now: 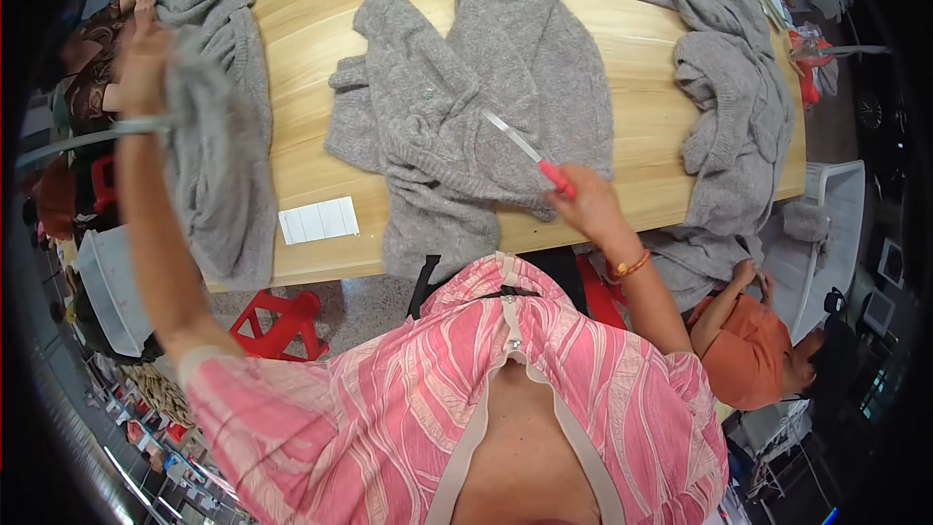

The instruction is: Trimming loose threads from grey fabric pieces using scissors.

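Note:
My left hand [144,56] is raised at the table's left side, smeared by motion. A blurred grey knitted garment [202,102] hangs from it, though the fingers themselves are not sharp. In front of me lies a grey knitted sweater [530,68], rumpled, with a sleeve folded across it and a small pale mark on the knit. Over its lower right part is my right hand [586,204], closed around the red handle of a slim tool with a long, flat metal shaft [513,136]. The tool's tip points up and left toward the sweater.
A white paper slip [319,221] lies near the front edge of the wooden table [301,0]. More grey knitwear [734,87] is heaped at right. Co-workers sit on both sides; one wears an orange shirt [748,360]. Red stools [282,324] and white bins [115,282] stand around.

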Available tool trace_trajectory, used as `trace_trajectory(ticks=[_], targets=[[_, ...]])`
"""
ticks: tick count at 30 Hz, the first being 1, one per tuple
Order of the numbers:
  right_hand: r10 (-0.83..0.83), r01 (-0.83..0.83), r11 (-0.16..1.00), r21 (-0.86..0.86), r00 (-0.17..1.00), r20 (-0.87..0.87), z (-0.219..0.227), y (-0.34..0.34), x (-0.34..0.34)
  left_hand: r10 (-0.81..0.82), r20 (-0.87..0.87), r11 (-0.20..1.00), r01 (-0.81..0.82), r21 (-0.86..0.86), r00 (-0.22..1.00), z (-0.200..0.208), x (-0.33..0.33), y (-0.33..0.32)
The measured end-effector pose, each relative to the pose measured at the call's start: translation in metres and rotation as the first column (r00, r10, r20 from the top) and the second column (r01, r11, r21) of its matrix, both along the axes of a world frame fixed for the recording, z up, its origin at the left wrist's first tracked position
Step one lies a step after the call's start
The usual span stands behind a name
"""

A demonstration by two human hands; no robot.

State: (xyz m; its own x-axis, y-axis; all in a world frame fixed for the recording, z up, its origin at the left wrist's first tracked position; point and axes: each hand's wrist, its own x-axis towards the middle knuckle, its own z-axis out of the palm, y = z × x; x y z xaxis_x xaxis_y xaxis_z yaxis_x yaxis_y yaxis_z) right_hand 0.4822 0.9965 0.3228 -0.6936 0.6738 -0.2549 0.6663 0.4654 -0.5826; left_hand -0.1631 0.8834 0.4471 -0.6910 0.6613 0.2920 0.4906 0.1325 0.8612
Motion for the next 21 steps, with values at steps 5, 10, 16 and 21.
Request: trace_trajectory(ticks=[5, 10, 16, 21], targets=[[0.114, -0.122, 0.991, -0.057, 0.986, -0.125, -0.013, -0.022, -0.029, -0.074, 0.156, 0.685, 0.164, -0.710, 0.985, -0.161, 0.263, -0.014], [0.115, -0.119, 0.992, -0.035, 0.989, -0.096, -0.007, 0.013, -0.009, 0.149, 0.651, 0.928, 0.122, -0.352, 0.744, -0.199, 0.335, -0.023], [0.008, -0.006, 0.999, 0.043, 0.999, -0.042, 0.006, 0.050, 0.037, 0.222, 0.352, 0.917, -0.072, -0.393, 0.909, -0.193, 0.376, 0.008], [-0.021, 0.021, 1.000, 0.003, 0.994, -0.103, 0.011, 0.044, 0.075, 0.479, 0.722, 0.874, -0.341, -0.345, 0.499, -0.207, 0.393, -0.001]])
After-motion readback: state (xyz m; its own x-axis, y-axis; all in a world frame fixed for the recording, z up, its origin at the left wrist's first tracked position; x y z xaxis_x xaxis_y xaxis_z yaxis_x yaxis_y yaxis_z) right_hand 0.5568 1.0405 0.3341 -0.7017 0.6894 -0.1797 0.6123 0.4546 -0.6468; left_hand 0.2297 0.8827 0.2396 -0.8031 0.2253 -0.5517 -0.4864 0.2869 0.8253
